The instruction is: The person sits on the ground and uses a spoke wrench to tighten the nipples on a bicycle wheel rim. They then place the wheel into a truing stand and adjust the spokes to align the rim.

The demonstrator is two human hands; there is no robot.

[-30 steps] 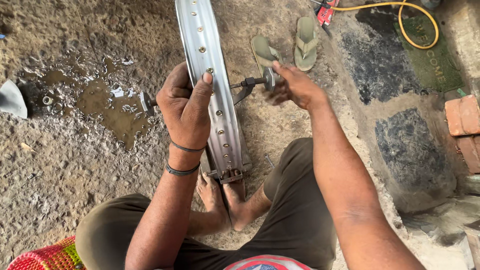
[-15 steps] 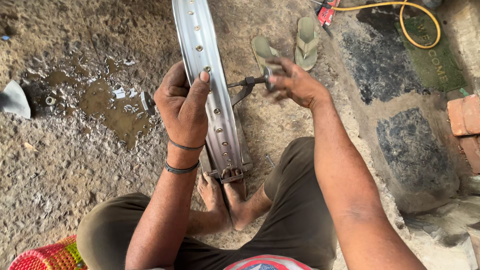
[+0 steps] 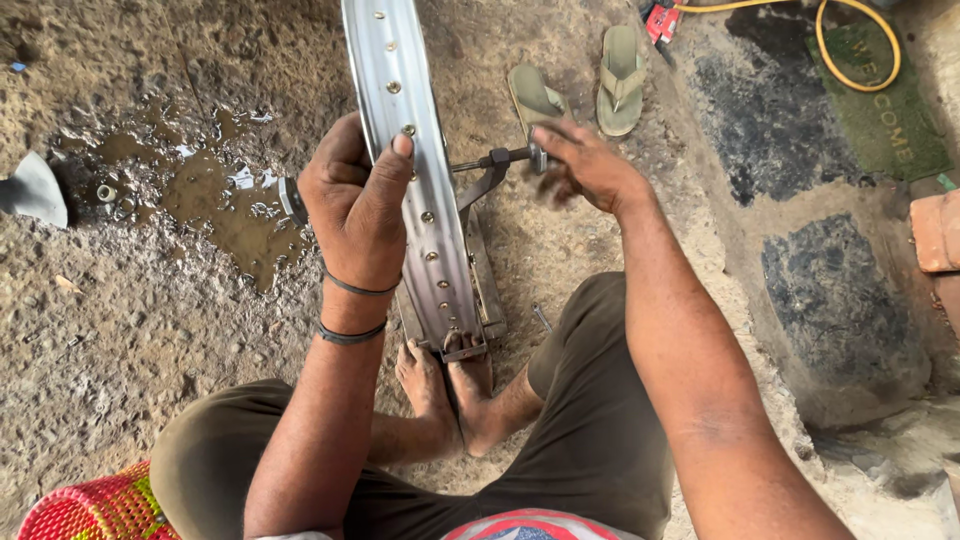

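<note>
Here the left hand (image 3: 358, 205) grips the metal rim (image 3: 420, 180) firmly while the right hand (image 3: 580, 165) pinches the crank handle (image 3: 500, 160); steady, even turns seem best.

Only one lettered thing shows — a green rectangular doormat (image 3: 880, 110) at the top right, lying on the stone slab, faded letters running along its edge, a yellow hose (image 3: 850, 45) looped over it — no packages, labels or screens
</note>
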